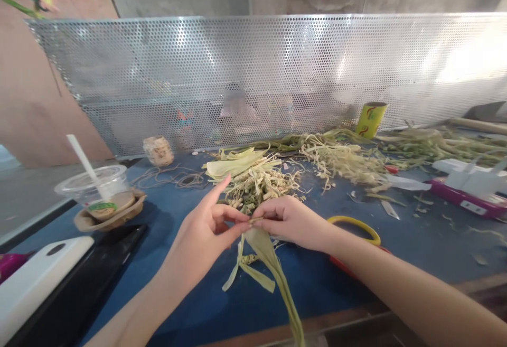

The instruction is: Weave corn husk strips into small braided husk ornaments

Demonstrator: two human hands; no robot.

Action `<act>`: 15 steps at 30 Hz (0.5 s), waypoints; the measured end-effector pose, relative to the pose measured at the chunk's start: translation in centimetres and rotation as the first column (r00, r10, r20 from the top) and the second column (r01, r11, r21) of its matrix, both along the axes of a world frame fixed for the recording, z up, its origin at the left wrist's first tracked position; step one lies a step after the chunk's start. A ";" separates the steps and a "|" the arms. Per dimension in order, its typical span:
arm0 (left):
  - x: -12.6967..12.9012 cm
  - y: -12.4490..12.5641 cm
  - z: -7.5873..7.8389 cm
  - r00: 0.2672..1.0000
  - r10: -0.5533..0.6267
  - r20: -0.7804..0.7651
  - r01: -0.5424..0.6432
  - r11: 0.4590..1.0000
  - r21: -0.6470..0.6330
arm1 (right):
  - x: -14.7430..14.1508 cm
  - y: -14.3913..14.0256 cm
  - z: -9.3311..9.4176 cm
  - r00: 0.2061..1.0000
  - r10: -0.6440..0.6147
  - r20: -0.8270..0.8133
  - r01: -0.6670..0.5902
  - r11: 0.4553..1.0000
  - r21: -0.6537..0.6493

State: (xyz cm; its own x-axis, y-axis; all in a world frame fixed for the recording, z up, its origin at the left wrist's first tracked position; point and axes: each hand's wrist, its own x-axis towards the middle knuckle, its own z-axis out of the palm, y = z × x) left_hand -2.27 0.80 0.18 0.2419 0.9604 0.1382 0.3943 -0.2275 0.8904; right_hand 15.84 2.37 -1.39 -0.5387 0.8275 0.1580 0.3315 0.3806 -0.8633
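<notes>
My left hand (212, 220) and my right hand (287, 220) meet at the middle of the blue table, thumbs and fingertips pinched together. Between them they grip the upper end of a long pale green husk strip (273, 262), which hangs down past the table's front edge. The left index finger points up, off the strip. Below my fingertips lies a small knotted husk piece (249, 259) with loose leaf ends. Just beyond my hands sits a heap of dried, curled husk pieces (257, 180), with a broad pale leaf (229, 166) on top.
Scissors with a yellow-and-red handle (356, 225) lie under my right forearm. A clear plastic cup (99, 188) with a straw stands in a holder at left, near a black tablet (119, 252). Behind are a yellow can (371, 120), more husk strips (344, 162) and a perforated metal screen (253, 72).
</notes>
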 end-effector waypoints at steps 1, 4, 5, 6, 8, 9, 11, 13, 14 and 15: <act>0.0 0.0 0.0 1.000 -0.001 -0.003 0.001 1.000 0.000 | 0.0 -0.1 0.1 1.000 -0.013 0.019 0.013 1.000 0.012; -0.2 -0.1 0.0 1.000 0.003 -0.024 -0.002 0.999 0.049 | 0.0 -0.3 0.5 0.995 -0.051 0.089 0.042 0.994 0.096; -0.2 -0.1 -0.1 1.000 0.003 -0.029 -0.001 0.998 0.063 | 0.1 -0.4 0.6 0.993 -0.054 0.108 0.039 0.991 0.131; -0.3 -0.1 -0.2 1.000 0.004 -0.031 -0.001 0.997 0.078 | 0.1 -0.5 0.7 0.991 -0.050 0.124 0.031 0.987 0.156; -0.4 -0.1 -0.5 0.999 0.011 -0.051 -0.004 0.991 0.131 | 0.2 -0.4 0.7 0.990 -0.028 0.139 0.004 0.985 0.172; -0.4 -0.1 -0.7 0.997 0.016 -0.078 -0.002 0.985 0.173 | 0.2 -0.4 0.6 0.990 -0.019 0.139 -0.005 0.985 0.170; -0.5 0.0 -1.1 0.988 0.023 -0.153 0.020 0.963 0.269 | 0.2 -0.2 0.5 0.990 -0.018 0.137 -0.004 0.987 0.161; -0.4 -0.1 -1.4 0.973 0.023 -0.228 0.057 0.940 0.336 | 0.1 -0.1 0.3 0.991 -0.020 0.130 0.001 0.990 0.140; -0.4 -0.1 -1.5 0.969 0.027 -0.245 0.066 0.930 0.361 | 0.0 0.0 0.3 0.993 -0.023 0.120 0.009 0.993 0.119; -0.4 -0.2 -1.6 0.968 0.036 -0.249 0.066 0.920 0.387 | 0.0 0.0 0.2 0.994 -0.029 0.106 0.019 0.996 0.091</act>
State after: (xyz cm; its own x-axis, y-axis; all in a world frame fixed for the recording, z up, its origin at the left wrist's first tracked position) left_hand -2.64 0.65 -1.44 0.3308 0.8378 0.4343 0.5829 -0.5434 0.6042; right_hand 15.81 2.38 -1.17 -0.5367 0.8255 0.1748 0.4298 0.4457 -0.7853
